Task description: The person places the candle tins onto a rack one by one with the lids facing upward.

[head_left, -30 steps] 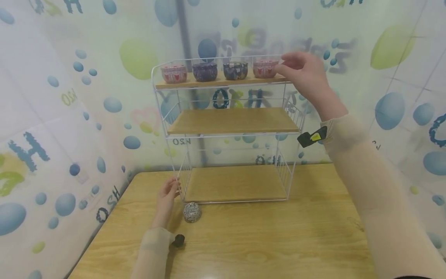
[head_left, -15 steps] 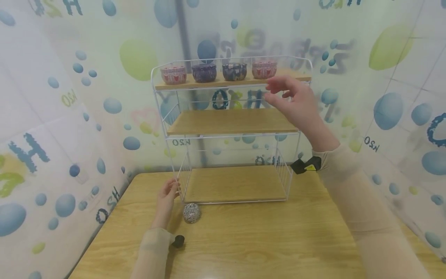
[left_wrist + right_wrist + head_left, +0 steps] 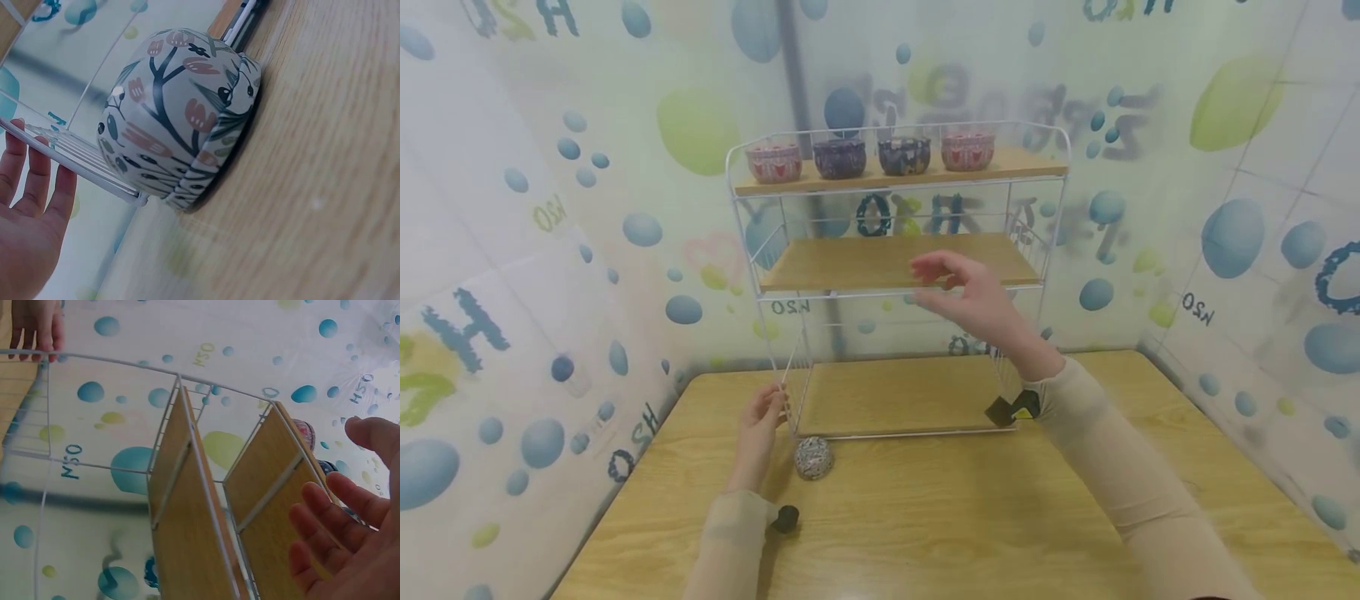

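My left hand (image 3: pixel 762 421) holds the lower front left post of a white wire shelf rack (image 3: pixel 901 291), fingertips hooked over the bar. Close by on the table, a small bowl (image 3: pixel 169 112) with pink flowers and dark leaves lies upside down. My right hand (image 3: pixel 966 296) hovers in front of the middle shelf, fingers loosely curved and thumb apart, with nothing in it. Along the top shelf stand a pink patterned bowl (image 3: pixel 775 163), a dark blue bowl (image 3: pixel 839 158), a dark floral bowl (image 3: pixel 904 157) and another pink bowl (image 3: pixel 967 153), all upright.
The rack's wooden middle shelf (image 3: pixel 850 258) and bottom shelf (image 3: pixel 895 396) bear no objects. A wooden table (image 3: pixel 910 517) carries the rack. Curtains (image 3: pixel 625 108) printed with blue and green drops surround it at the back and sides.
My right hand has come away from the right pink bowl on the top shelf, moving down and left to the middle shelf's height. My left hand stays on the rack post.
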The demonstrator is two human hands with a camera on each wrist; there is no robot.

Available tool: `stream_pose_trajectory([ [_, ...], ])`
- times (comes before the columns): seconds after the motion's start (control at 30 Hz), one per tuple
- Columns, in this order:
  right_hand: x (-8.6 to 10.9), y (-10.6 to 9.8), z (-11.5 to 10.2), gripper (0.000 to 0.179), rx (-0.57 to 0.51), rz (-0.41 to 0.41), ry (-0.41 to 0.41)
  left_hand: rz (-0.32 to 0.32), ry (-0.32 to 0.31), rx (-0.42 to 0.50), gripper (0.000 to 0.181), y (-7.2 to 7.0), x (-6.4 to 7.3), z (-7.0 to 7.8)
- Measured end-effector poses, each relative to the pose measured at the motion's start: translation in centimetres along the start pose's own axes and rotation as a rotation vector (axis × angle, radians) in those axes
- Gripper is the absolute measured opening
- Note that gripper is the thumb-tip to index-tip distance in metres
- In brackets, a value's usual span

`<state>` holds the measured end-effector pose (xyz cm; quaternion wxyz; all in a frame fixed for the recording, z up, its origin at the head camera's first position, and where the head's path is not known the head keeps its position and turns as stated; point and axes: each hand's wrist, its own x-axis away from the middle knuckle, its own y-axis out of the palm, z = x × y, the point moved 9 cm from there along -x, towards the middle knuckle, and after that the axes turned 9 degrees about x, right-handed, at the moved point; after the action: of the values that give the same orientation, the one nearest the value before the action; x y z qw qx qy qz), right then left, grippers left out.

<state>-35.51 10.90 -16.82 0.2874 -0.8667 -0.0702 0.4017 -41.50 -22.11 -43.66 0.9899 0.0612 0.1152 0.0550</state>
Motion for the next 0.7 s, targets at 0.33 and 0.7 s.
stream_pose_trajectory([
  [0.33, 2.1, 6.3, 2.0, 0.037, -0.082, -0.12, 0.019, -0.002, 0.005, 0.001, 0.034, 0.1, 0.2, 0.2],
  [0.7, 4.1, 13.0, 3.9, 0.045, -0.127, -0.303, 0.028, -0.009, 0.044, -0.002, 0.037, 0.1, 0.0, 0.4],
])
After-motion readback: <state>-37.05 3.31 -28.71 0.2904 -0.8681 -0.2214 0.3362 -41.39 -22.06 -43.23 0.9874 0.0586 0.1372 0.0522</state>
